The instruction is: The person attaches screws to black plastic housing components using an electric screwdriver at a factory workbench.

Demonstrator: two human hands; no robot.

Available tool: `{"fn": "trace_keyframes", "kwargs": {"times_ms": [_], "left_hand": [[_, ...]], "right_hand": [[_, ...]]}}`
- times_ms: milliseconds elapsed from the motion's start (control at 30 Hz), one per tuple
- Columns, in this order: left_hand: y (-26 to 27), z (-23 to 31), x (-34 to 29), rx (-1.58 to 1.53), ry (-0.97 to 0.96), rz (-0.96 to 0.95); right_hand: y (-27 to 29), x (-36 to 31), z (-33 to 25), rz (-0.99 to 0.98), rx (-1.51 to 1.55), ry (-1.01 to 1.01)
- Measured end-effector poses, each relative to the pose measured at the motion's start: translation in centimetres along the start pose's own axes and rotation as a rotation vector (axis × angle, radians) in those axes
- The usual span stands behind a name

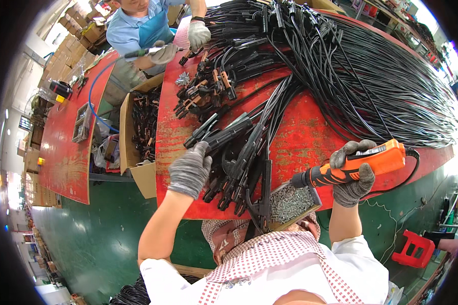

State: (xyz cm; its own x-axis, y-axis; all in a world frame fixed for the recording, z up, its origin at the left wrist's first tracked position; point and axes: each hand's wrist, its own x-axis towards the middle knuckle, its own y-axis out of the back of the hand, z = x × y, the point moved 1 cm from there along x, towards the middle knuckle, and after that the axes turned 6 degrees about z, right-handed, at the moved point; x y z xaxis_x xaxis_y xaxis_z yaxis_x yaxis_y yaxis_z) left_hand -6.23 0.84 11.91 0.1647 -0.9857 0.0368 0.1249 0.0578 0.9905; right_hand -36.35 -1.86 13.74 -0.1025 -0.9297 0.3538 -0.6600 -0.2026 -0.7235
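My gloved left hand (189,172) is closed around the end of a black electrode holder (230,134), held slightly above the red table. Beside it, a bunch of similar black holders (241,175) lies with cables trailing toward the far side. In my gloved right hand (352,175) is an orange and black corded power screwdriver (374,161), its black nose pointing left. Just below that nose, a tray (316,204) full of small silvery screws (291,203) sits at the table's near edge. The fingers wrap the tool's body.
Long black cables (371,76) cover the far right of the red table (305,129). Holders with copper-coloured jaws (221,81) are heaped toward the back. Across the table a co-worker (142,28) in gloves holds a tool with a blue hose. A cardboard box (129,132) stands left; a red stool (413,249) right.
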Motion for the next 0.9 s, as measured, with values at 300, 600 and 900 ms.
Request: {"fn": "trace_keyframes", "kwargs": {"times_ms": [300, 600, 900], "left_hand": [[-1.8, 0.4, 10.1, 0.026, 0.068, 0.004], [-10.1, 3.3, 19.1, -0.343, 0.631, 0.153], [-2.3, 1.6, 22.2, -1.032, 0.291, 0.115]], "right_hand": [[1.3, 0.2, 0.2, 0.116, -0.011, -0.086], [3.1, -0.1, 0.3, 0.235, -0.049, -0.069], [4.9, 0.6, -0.2, 0.288, -0.141, -0.063]]}}
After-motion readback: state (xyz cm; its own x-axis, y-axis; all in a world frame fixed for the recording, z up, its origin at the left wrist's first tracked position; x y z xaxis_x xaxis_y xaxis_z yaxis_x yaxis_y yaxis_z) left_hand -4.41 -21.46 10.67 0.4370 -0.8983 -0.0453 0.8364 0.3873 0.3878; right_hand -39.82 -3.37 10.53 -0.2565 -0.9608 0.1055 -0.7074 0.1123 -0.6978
